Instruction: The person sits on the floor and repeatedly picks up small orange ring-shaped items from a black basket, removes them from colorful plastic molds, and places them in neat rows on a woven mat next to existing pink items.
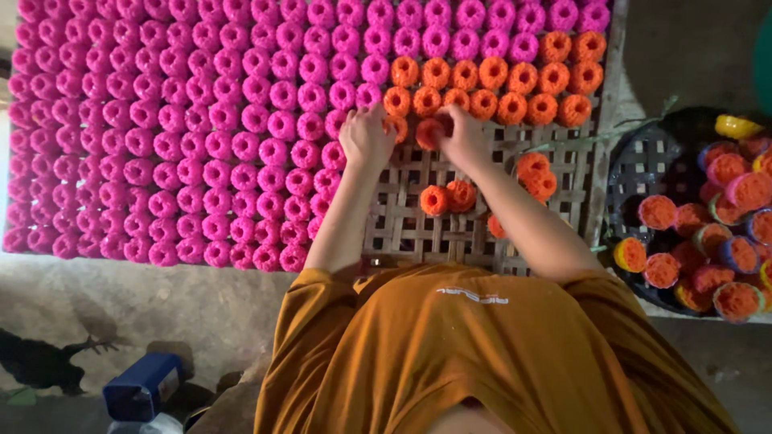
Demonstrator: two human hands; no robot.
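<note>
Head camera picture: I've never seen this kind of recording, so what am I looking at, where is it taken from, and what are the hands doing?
One camera, worn on a person's head, looks straight down over their orange shirt. No machine here, only two bare hands. A woven bamboo tray is mostly covered with rows of pink ring-shaped pieces, with orange ring-shaped pieces filling the upper right. The left hand rests at the edge of the rows; the right hand touches an orange piece. A dark basket at right holds moulded orange pieces in small coloured cups.
</note>
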